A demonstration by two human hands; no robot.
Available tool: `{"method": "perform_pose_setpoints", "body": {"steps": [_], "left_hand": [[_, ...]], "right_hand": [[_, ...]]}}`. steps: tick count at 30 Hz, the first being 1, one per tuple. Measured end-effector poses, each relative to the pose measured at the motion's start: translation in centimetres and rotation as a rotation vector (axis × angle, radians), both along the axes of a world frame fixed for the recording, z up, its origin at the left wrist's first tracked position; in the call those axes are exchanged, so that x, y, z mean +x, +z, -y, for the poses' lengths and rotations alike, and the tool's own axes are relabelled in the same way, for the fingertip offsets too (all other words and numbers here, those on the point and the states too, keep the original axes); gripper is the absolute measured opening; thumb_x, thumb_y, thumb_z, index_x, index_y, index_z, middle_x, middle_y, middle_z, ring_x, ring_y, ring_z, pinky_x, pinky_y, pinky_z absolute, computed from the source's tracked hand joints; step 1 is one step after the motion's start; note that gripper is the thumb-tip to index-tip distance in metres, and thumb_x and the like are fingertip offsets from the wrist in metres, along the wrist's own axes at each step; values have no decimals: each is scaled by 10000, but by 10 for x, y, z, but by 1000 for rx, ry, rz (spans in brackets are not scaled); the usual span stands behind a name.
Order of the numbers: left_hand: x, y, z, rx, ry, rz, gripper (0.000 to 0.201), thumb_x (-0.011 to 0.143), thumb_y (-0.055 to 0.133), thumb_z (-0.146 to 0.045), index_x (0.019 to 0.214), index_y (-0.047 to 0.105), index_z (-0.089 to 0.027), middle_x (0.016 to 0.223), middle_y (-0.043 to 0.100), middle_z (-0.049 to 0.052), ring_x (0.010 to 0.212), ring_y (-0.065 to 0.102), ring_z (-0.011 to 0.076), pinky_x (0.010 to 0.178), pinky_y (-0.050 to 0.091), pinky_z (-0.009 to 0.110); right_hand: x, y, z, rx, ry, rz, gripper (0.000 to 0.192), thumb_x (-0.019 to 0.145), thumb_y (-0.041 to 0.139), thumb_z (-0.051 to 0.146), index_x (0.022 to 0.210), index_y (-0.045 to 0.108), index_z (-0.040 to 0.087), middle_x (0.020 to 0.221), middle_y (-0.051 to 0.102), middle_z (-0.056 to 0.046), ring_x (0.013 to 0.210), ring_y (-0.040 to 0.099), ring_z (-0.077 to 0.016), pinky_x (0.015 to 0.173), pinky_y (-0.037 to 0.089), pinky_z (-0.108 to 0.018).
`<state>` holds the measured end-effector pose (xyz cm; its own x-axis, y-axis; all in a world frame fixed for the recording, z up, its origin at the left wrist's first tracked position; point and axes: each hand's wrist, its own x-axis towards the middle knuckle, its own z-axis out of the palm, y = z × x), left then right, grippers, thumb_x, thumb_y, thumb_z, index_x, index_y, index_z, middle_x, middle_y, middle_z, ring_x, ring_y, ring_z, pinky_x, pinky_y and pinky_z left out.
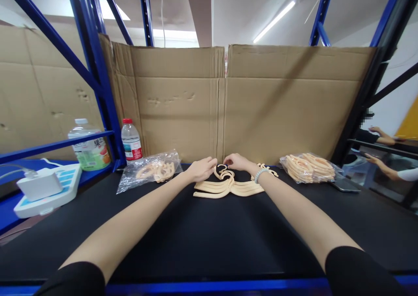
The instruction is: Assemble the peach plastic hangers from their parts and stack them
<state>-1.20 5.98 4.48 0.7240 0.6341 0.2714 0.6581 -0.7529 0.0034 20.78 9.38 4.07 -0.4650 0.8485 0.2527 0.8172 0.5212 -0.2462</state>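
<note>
A stack of beige clothes hangers (228, 187) lies on the black tabletop, hooks pointing toward the cardboard and overlapping. My left hand (203, 168) is at the left of the hooks, fingers bent and closed at the tip of one hanger hook. On the other side my right hand (237, 161) has its fingers pinched at a hook's far end. The fingertips of both hands are small and partly hidden. More hanger hooks (266, 169) stick out behind my right wrist, which wears a bead bracelet (259, 175).
A clear bag of hangers (156, 170) lies at left, a fuller bag (307, 167) at right beside a phone (346, 185). Two bottles, one red-capped (131, 141), stand by the blue frame (106, 100). A power strip (48, 191) is far left. A co-worker's hands (380, 163) show at right.
</note>
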Motion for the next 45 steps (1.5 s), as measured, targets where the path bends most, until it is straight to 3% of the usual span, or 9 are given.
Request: {"method": "perform_pose_setpoints", "body": {"steps": [10, 17, 24, 28, 31, 37, 40, 42, 45], "left_hand": [[9, -18, -24, -93, -91, -28, 115, 858, 541, -240, 951, 608, -235, 964, 496, 5, 888, 565, 142, 797, 425, 222], [-5, -24, -24, -18, 11, 97, 99, 884, 502, -232, 892, 600, -222, 972, 540, 14, 760, 592, 142, 703, 438, 239], [-24, -1, 33, 106, 21, 347, 179, 954, 364, -257, 1022, 524, -214, 996, 599, 40, 900, 586, 173, 797, 445, 289], [-17, -4, 78, 42, -195, 556, 170, 936, 417, -253, 917, 575, -192, 979, 618, 56, 906, 589, 169, 822, 459, 297], [-9, -16, 97, 11, -227, 601, 147, 907, 478, -212, 830, 602, -189, 923, 637, 48, 860, 605, 160, 788, 475, 276], [1, -28, 106, -241, -128, 780, 153, 864, 541, -243, 992, 620, -217, 1047, 586, 65, 822, 636, 170, 681, 537, 276], [3, -27, 109, -519, -50, 990, 504, 788, 643, -289, 1259, 464, -278, 1290, 460, 96, 803, 668, 179, 647, 561, 296], [4, -28, 109, -686, -26, 1113, 663, 749, 689, -292, 1331, 374, -266, 1235, 516, 101, 822, 675, 194, 700, 560, 321], [4, -32, 108, -862, 1, 1182, 502, 728, 718, -302, 1166, 531, -143, 953, 639, 79, 886, 652, 209, 806, 525, 324]], "right_hand": [[-19, -10, -6, 85, -27, 106, 149, 696, 660, 99, 780, 734, 198, 814, 689, -46, 747, 604, -169, 565, 340, -217], [-12, -2, 10, 284, -194, -169, 118, 789, 580, 203, 811, 696, 205, 754, 687, -32, 731, 616, -174, 597, 370, -226], [20, 0, 69, 395, -305, -537, 303, 892, 435, 390, 833, 625, 161, 570, 634, -15, 545, 600, -152, 579, 448, -245], [29, -8, 116, 212, -162, -934, 323, 819, 553, 484, 749, 589, 171, 508, 619, -9, 419, 563, -151, 465, 453, -255], [25, -14, 137, 110, -126, -1054, 326, 778, 613, 493, 710, 567, 178, 491, 617, -7, 408, 563, -145, 478, 468, -262], [11, -24, 144, -107, -78, -1145, 288, 761, 625, 439, 839, 583, 165, 574, 653, -19, 487, 625, -155, 425, 418, -214], [8, -26, 147, -223, -42, -1194, 233, 736, 620, 370, 837, 599, 162, 670, 684, -44, 591, 670, -173, 454, 444, -209], [7, -27, 150, -304, -16, -1224, 220, 728, 604, 352, 830, 613, 157, 688, 686, -51, 627, 680, -181, 468, 460, -211], [4, -27, 154, -380, 18, -1230, 258, 755, 591, 396, 819, 623, 149, 705, 677, -57, 639, 683, -188, 467, 468, -218]]}}
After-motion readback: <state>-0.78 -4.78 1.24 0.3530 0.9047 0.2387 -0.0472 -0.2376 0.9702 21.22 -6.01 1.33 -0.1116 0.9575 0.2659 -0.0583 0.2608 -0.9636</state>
